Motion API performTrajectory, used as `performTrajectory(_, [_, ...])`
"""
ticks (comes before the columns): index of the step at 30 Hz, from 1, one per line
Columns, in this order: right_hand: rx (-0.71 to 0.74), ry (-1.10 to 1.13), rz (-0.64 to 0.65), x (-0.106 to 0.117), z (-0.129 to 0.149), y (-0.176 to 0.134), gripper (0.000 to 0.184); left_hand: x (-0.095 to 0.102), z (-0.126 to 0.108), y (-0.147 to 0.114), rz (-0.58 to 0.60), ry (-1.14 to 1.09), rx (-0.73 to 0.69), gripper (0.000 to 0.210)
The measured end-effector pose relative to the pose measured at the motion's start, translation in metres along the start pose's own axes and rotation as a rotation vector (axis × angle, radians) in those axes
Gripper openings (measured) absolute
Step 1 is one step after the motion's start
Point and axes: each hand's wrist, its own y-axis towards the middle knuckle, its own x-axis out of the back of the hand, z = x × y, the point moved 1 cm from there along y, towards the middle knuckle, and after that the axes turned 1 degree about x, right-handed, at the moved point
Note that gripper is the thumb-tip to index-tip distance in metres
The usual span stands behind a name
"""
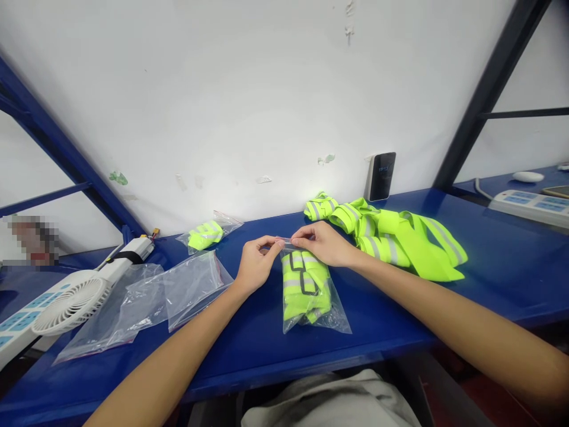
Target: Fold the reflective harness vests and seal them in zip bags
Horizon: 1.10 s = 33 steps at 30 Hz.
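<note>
A clear zip bag (340, 317) lies on the blue table with its sealing edge toward the wall. Inside it is a folded neon-yellow reflective strap bundle (296, 305) with grey bands and black buckles. My left hand (258, 261) pinches the bag's top edge at its left part, thumb against fingers. Close beside it, my right hand (322, 242) pinches the same edge farther right. Both hands are closed on the plastic, and the fingertips nearly meet. To the right of my right hand, loose neon-yellow reflective straps (391, 237) lie heaped.
Several clear bags (191, 290) lie flat at left. Another bagged yellow bundle (207, 234) sits near the wall. A white fan (71, 302) rests by a power strip (11, 323) at far left. A phone (382, 177) leans on the wall. Another power strip (533, 204) is at right.
</note>
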Motion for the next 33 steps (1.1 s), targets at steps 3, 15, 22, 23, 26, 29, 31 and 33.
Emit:
performTrajectory(3, [0.018,-0.011,-0.011,-0.001,0.001,0.0,0.022,-0.001,-0.001,-0.001,-0.004,0.003,-0.009,0.027])
performTrajectory(15, [0.023,0.142,0.047,0.0,0.005,-0.003,0.025,-0.016,-0.014,-0.005,-0.053,0.055,-0.021,0.025])
performTrajectory(22, [0.033,0.066,0.034,0.0,0.004,-0.003,0.023,-0.016,-0.008,-0.006,0.056,-0.066,-0.008,0.023])
performTrajectory(23, [0.028,0.074,0.037,0.0,0.004,-0.003,0.023,-0.016,-0.008,-0.006,0.041,-0.064,-0.016,0.022])
performTrajectory(26, [0.012,0.103,0.07,0.005,0.004,-0.002,0.022,-0.015,-0.011,-0.006,0.005,-0.083,-0.042,0.021])
performTrajectory(29, [0.004,0.099,0.103,0.011,0.004,0.0,0.023,-0.012,-0.011,-0.005,-0.011,-0.102,-0.046,0.021])
performTrajectory(31, [0.02,0.075,0.109,0.015,0.004,0.001,0.022,-0.01,-0.011,-0.004,-0.024,-0.093,-0.048,0.02])
performTrajectory(33, [0.036,0.053,0.113,0.019,0.003,0.001,0.021,-0.008,-0.01,-0.002,-0.034,-0.091,-0.052,0.02])
